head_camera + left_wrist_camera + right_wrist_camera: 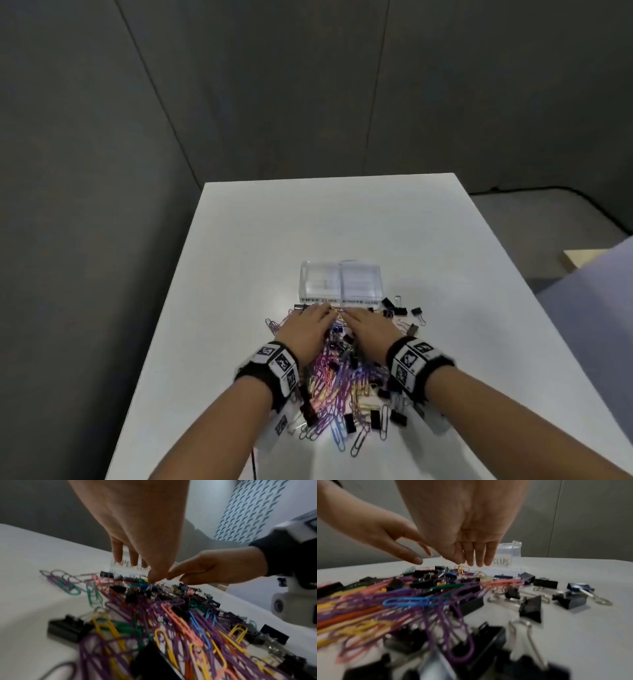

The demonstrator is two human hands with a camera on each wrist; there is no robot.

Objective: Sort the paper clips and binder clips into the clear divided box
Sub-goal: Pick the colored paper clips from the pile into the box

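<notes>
A clear divided box [340, 282], labelled for paper clips and binder clips, stands on the white table [239, 240]. Just in front of it lies a mixed pile of coloured paper clips [334, 380] and black binder clips [349, 424]. Both hands hover palm-down over the pile's far end, fingers straight and pointing at the box. The left hand [310, 327] has its fingertips [153, 578] just above the clips near the box's front wall [127, 568]. The right hand [368, 325] hangs beside it with straight fingers [479, 559], holding nothing. The box [506, 555] shows behind those fingers.
Loose black binder clips [399, 310] lie scattered right of the box and pile [568, 599]. A big binder clip [68, 627] lies at the pile's left edge. Grey walls stand beyond the table's far and left edges. Bare tabletop lies behind the box.
</notes>
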